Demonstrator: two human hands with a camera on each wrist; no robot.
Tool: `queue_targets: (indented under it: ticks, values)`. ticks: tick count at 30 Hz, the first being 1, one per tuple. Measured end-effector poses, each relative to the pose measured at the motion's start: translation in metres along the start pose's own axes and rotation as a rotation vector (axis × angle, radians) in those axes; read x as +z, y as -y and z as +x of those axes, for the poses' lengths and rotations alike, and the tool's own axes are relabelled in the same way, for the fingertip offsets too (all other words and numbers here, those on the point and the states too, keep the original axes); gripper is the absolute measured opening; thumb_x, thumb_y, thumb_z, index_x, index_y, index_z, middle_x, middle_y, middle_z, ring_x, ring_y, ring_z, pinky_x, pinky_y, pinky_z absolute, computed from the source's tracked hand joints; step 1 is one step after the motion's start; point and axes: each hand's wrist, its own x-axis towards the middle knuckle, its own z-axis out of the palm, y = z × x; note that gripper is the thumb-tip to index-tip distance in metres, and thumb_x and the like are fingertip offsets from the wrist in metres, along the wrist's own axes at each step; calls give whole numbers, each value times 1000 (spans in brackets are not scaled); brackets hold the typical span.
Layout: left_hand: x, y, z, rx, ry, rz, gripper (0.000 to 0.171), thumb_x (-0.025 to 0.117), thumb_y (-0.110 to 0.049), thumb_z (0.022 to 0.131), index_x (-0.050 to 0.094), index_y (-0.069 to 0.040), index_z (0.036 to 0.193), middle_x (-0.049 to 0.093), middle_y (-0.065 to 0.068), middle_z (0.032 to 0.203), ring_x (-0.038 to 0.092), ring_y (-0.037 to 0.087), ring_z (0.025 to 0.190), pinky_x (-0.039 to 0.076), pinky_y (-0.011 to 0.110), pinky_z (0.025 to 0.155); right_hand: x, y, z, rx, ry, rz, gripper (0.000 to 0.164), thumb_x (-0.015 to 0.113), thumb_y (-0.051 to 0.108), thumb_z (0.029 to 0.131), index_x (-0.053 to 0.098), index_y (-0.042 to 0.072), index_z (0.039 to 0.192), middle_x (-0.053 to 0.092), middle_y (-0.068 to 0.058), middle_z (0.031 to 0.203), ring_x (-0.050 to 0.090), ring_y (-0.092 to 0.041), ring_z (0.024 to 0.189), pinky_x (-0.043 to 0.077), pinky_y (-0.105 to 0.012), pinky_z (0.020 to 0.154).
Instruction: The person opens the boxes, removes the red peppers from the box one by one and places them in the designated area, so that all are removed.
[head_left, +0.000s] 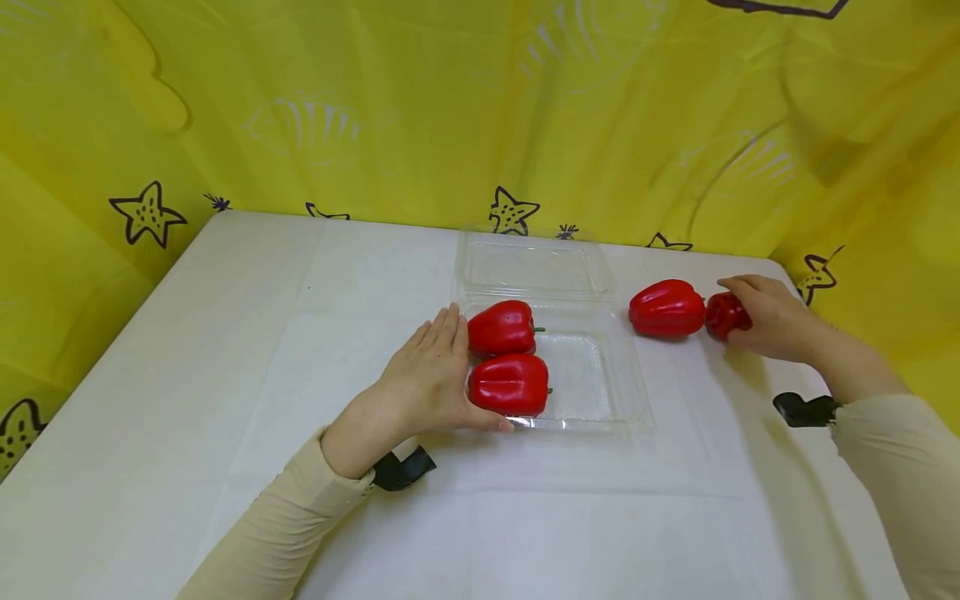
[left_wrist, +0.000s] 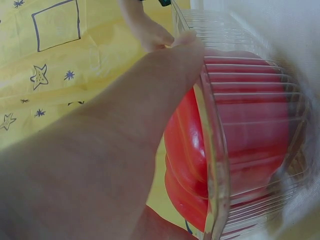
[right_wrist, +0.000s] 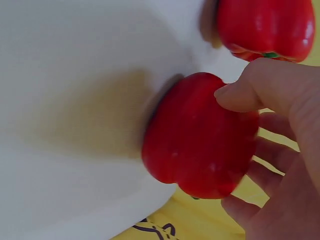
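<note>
A clear plastic clamshell container (head_left: 626,375) lies with its lid (head_left: 536,267) folded back behind it. Two red bell peppers, a rear one (head_left: 501,327) and a front one (head_left: 510,385), lie side by side in its left half. My left hand (head_left: 423,375) rests along the container's left edge, fingers extended and thumb at the front corner. Over at the right, my right hand (head_left: 776,321) grips another red bell pepper (right_wrist: 200,140), thumb on one side and fingers on the other. Just left of it lies a further red bell pepper (head_left: 666,308) on the table.
A white cloth (head_left: 360,533) covers the table. Behind it and at both sides hangs a yellow curtain (head_left: 420,108) with sea-animal drawings. Dark straps (head_left: 806,410) show at both wrists, beside beige sleeves.
</note>
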Motion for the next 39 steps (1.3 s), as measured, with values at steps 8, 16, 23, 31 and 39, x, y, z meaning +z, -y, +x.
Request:
queue_targets:
  ticks: [8, 16, 23, 31, 39]
  values:
    - [0, -1, -1, 2, -3, 7, 133, 71, -76, 68, 13, 5, 156, 11, 21, 166, 12, 38, 154, 20, 49, 125, -16, 16, -10, 4, -94, 55, 66, 69, 0, 81, 39, -12, 139, 35, -39, 139, 30, -56, 125, 34, -73, 99]
    - [0, -1, 0, 10, -14, -2, 133, 72, -75, 68, 13, 6, 156, 12, 21, 165, 13, 38, 154, 20, 50, 124, -31, 46, -12, 21, -131, 84, 65, 64, -1, 85, 37, -7, 143, 31, -36, 145, 28, -54, 129, 32, -72, 102]
    - [0, 1, 0, 22, -9, -5, 132, 71, -75, 68, 13, 4, 156, 10, 21, 166, 9, 39, 154, 16, 52, 125, -35, 74, -18, -7, -139, 88, 64, 65, 3, 87, 39, -3, 145, 34, -32, 147, 30, -52, 131, 33, -72, 104]
    - [-1, 5, -4, 18, -22, -34, 134, 69, -80, 67, 11, 2, 157, 4, 21, 166, 3, 40, 155, 9, 55, 125, -36, 104, -29, -92, -215, 108, 63, 69, 3, 88, 41, 0, 145, 38, -26, 147, 47, -42, 117, 48, -59, 96]
    - [-2, 11, -8, 31, -58, -21, 134, 62, -85, 69, 12, 2, 157, 7, 20, 166, 6, 36, 155, 9, 56, 125, -33, 122, -31, -170, -271, 182, 60, 70, 4, 88, 45, 1, 142, 40, -23, 146, 36, -43, 134, 38, -64, 106]
